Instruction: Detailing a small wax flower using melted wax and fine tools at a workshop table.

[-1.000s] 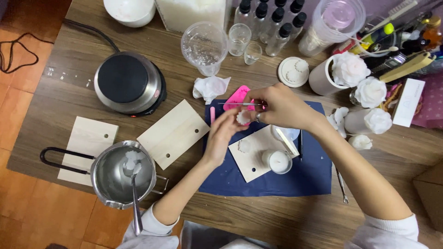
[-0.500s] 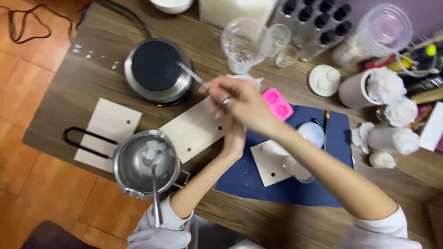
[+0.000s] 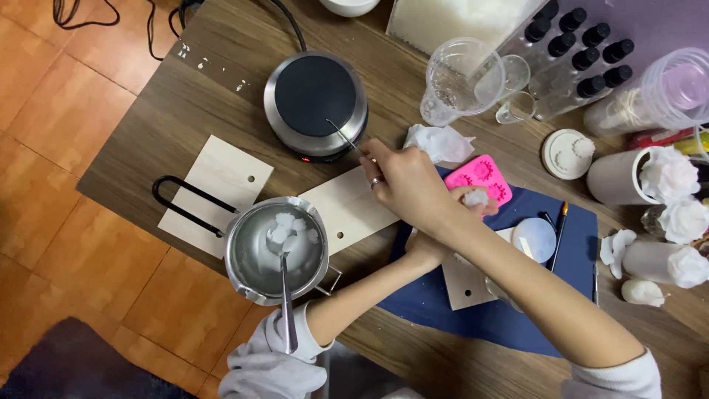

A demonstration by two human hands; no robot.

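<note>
**Q:** So, where is the thin metal tool [image 3: 344,137] at this entry?

**A:** It is pinched in the right hand [image 3: 406,181], fingers closed narrowly on its rear end. The tip points away from the hand and lies over the near rim of the round hot plate [image 3: 316,103]. I cannot tell whether it touches.

**Q:** What changed over the last second?

**A:** A second ago both hands worked close together at the pink mould [image 3: 484,171], with the tool low between them. The right hand has since swung out toward the hot plate, carrying the tool. The left hand [image 3: 465,203] stayed by the mould.

**Q:** What is the state of the left hand?

**A:** It is mostly hidden under the right forearm. The fingertips that show are closed on a small white lump [image 3: 476,197], just beside the mould.

**Q:** What does the change mean for the work?

**A:** My judgement is that the work has split: the tool end is at the heater and the lump is held back.

**Q:** And the surroundings?

**A:** The blue mat [image 3: 458,314] lies under the forearms. A crumpled tissue [image 3: 439,140] sits just beyond the right hand. A steel pot [image 3: 247,255] of white lumps with a spoon [image 3: 286,303] stands well apart, nearer the left elbow.
</note>
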